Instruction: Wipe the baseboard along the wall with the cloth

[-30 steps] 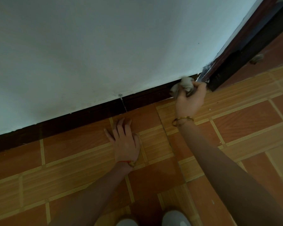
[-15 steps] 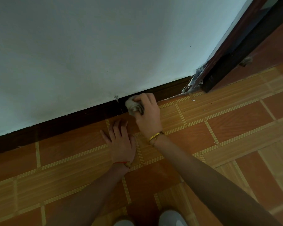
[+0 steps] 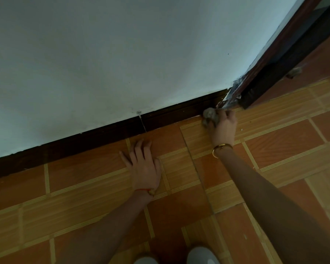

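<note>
— Tiled floor [image 3: 84, 183] underfoot, orange and tan, with two grey shoe tips [image 3: 202, 257] at the very bottom edge. Next up from there?

— Left hand [image 3: 145, 168], laid flat on a tile, fingers straight and slightly spread, holding nothing. Looks like a prop for the crouch. Thin red wrist cord [image 3: 142, 190] just behind.

— And further out, to the right?

— Right hand [image 3: 223, 126], gold bangle [image 3: 220, 148] at the wrist, fingers curled tight round a wadded grey cloth [image 3: 209, 116]. Cloth bunched at the fingertips, pressed where floor meets dark baseboard [image 3: 103, 139], close to the right end by the door frame [image 3: 271, 60].

— Beyond that?

— Pale wall [image 3: 122, 54] above the board, a small grey mark [image 3: 138, 112] just over the top edge and a thin crack running down across the wood. Something small and grey past the door frame, too blurred to name.

— How best to handle the stroke in hand?

— Probably worth keeping the wad firm against the board face, not only the floor joint, and covering the top ledge too, where dust likely sits. Best drawn leftward in one long even pass, with the left hand shifted along as support. Long stretch of board to the left likely yet to do, though impossible to tell from here how clean.
</note>
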Available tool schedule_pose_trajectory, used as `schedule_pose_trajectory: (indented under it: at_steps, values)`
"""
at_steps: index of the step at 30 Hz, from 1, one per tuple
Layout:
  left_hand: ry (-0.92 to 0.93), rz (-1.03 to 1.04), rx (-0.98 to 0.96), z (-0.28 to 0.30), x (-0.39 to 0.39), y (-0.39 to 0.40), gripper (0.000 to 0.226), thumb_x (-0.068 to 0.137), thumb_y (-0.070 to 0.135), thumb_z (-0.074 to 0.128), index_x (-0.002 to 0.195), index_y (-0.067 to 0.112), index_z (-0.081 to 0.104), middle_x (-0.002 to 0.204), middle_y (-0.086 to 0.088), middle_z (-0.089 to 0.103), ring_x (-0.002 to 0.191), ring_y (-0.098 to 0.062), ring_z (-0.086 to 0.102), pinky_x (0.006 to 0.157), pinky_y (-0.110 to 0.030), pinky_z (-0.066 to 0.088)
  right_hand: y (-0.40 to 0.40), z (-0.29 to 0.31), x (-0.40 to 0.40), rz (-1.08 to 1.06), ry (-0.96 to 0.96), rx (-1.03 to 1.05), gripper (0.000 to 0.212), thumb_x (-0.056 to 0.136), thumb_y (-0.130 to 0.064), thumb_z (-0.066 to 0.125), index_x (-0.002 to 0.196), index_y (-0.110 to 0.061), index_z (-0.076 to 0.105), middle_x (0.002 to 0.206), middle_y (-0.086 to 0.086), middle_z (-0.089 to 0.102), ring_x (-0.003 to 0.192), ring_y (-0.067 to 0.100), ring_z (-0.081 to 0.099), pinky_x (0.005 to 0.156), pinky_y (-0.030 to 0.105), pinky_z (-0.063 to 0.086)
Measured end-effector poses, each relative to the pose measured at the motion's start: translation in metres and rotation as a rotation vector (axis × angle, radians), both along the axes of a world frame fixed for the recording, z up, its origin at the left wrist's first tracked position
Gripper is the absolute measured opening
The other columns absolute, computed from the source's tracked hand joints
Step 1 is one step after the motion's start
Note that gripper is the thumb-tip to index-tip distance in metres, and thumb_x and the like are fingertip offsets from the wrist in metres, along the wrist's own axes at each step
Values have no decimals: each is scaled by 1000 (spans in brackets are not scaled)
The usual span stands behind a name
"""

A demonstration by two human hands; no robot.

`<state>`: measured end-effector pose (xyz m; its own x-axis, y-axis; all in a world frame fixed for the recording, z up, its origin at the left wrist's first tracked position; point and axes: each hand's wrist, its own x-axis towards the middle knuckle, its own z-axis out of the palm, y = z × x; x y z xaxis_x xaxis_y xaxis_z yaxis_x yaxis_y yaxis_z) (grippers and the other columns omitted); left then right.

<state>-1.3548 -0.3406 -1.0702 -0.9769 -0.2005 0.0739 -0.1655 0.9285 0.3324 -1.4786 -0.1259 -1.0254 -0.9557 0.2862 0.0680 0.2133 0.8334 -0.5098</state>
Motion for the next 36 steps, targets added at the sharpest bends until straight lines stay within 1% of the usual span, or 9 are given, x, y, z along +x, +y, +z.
schedule_pose_trajectory:
  at_steps: [3,6,9,14,17,22,25,31,36]
  values:
    - [-3,1,3,1,0,1,48,91,24,41,137,14,50,143,-13,46,137,-36,40,116,-73,10,1,1,-4,-64,-33,-10,41,88,-14,62,126,-2,53,130,20,44,118,33,42,102,42,40]
    - [-7,4,-6,1,0,1,49,91,24,41,138,14,49,144,-13,46,138,-36,39,116,-73,11,-22,-2,6,74,-39,6,41,89,-20,61,124,-1,53,131,18,44,118,31,42,102,39,40]
    - [-3,7,-5,1,1,1,49,91,24,41,137,13,50,144,-13,45,138,-36,39,116,-73,10,-46,-5,23,270,20,12,37,86,-22,63,118,-5,57,119,16,50,107,29,47,91,38,46]
    - [13,8,0,1,1,1,48,91,23,41,136,13,51,142,-13,47,137,-36,40,115,-73,12,-55,-2,25,513,43,80,38,83,-11,65,120,-3,58,115,18,53,107,32,47,92,40,44]
    - [23,2,2,0,1,0,47,91,22,43,137,13,51,143,-13,46,138,-35,38,116,-73,11,-26,-1,16,439,59,112,35,85,-9,63,119,-1,59,116,20,54,108,35,48,93,41,45]
    - [35,2,11,-1,1,0,47,92,24,39,136,14,53,143,-12,48,137,-34,40,116,-72,11,30,-2,-7,53,-19,203,31,90,-15,55,119,-3,56,123,23,47,109,40,43,96,47,40]
    - [42,6,26,-2,0,-1,47,92,24,39,136,14,53,142,-12,48,137,-33,40,117,-71,11,25,1,-10,19,-60,194,35,90,-15,56,122,-3,54,127,24,44,111,40,41,98,46,37]
    - [21,-66,-22,-1,6,-14,48,97,31,38,142,17,50,147,-9,47,138,-29,39,116,-68,20,-55,-1,32,354,-39,44,41,86,-13,62,126,-11,55,130,14,45,117,30,41,99,39,43]
    - [61,-83,-28,0,22,-37,46,96,28,40,136,11,56,140,-13,52,128,-34,46,111,-60,30,-108,-3,56,724,39,84,36,77,-6,67,113,-4,60,111,19,54,97,35,50,83,42,49]
